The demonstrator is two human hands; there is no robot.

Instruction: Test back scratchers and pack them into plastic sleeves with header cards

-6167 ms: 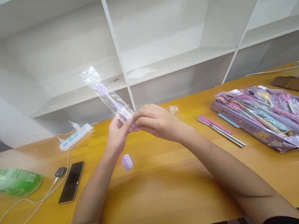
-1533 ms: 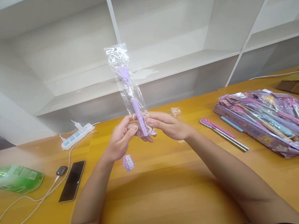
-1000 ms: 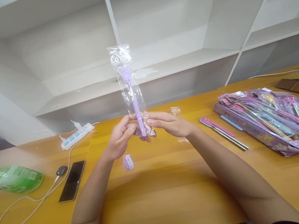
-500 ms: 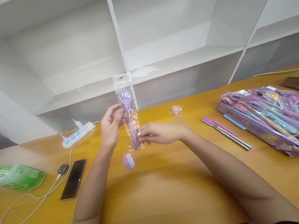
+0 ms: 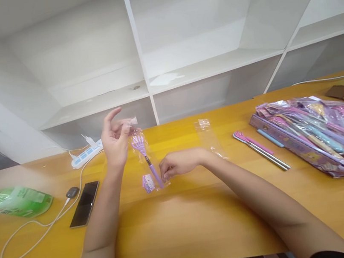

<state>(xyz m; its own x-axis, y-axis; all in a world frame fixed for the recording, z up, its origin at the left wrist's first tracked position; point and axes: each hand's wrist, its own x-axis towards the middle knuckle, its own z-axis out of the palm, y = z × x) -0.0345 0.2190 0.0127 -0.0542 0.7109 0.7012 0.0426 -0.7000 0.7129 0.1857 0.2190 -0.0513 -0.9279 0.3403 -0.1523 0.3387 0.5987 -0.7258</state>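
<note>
A purple back scratcher [image 5: 155, 175] with a hand-shaped head lies inside a clear plastic bag [image 5: 133, 121], tilted with its head up and to the left. My left hand [image 5: 114, 141] pinches the bag's top end between thumb and fingers, its index finger raised. My right hand [image 5: 181, 162] is closed at the bag's lower right edge, beside the scratcher's handle; its fingertips are partly hidden. Small purple printed cards [image 5: 148, 183] lie on the table just left of the handle.
Right of my hands lie a clear bag [image 5: 209, 137] and loose pink and blue back scratchers [image 5: 261, 152]. A purple box [image 5: 295, 153] holds several bagged scratchers. On the left are a phone [image 5: 84, 204], green bottle [image 5: 18, 203], cable and power strip [image 5: 87, 156]. Shelves [image 5: 214, 67] stand behind.
The bagged scratcher has come down and tilted. My left hand has shifted up and left to the bag's top; my right hand has moved slightly lower.
</note>
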